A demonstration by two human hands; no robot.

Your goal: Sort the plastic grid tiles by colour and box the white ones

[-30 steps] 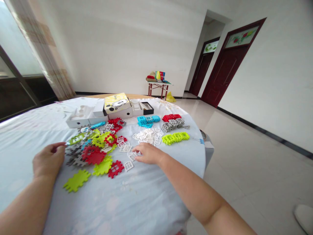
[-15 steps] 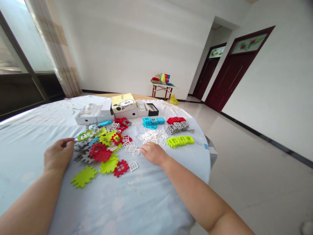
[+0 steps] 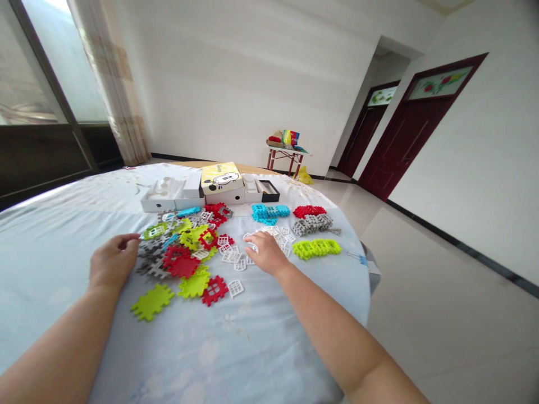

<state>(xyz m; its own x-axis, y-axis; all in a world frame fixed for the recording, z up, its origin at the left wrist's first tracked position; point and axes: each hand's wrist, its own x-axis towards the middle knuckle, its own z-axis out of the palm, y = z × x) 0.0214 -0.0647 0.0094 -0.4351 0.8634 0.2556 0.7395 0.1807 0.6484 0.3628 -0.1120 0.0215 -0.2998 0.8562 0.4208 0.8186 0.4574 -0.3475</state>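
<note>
My left hand (image 3: 113,261) rests at the left edge of a mixed pile of toothed plastic building pieces. Its thumb and fingers are pinched together beside a lime green piece with a white window (image 3: 154,230); whatever is between the fingertips is too small to make out. Over a spread of small white window pieces (image 3: 287,235) is my right hand (image 3: 267,253), its thumb and forefinger apart. More white window pieces (image 3: 231,256) lie between the hands. Near me are a red toothed piece (image 3: 214,290), a single white window (image 3: 236,288) and a lime green plate (image 3: 152,302).
Sorted groups stand on the right: blue pieces (image 3: 269,212), red pieces (image 3: 309,211), grey pieces (image 3: 312,224) and lime green pieces (image 3: 316,248). Behind lie a yellow and white cartoon box (image 3: 222,180), a white tray (image 3: 158,202) and a black-edged box (image 3: 270,192).
My right hand has moved slightly away over the white window pieces, and its pinched fingers have parted. My left hand stays pinched by the pile. The whole view has shifted a little.
</note>
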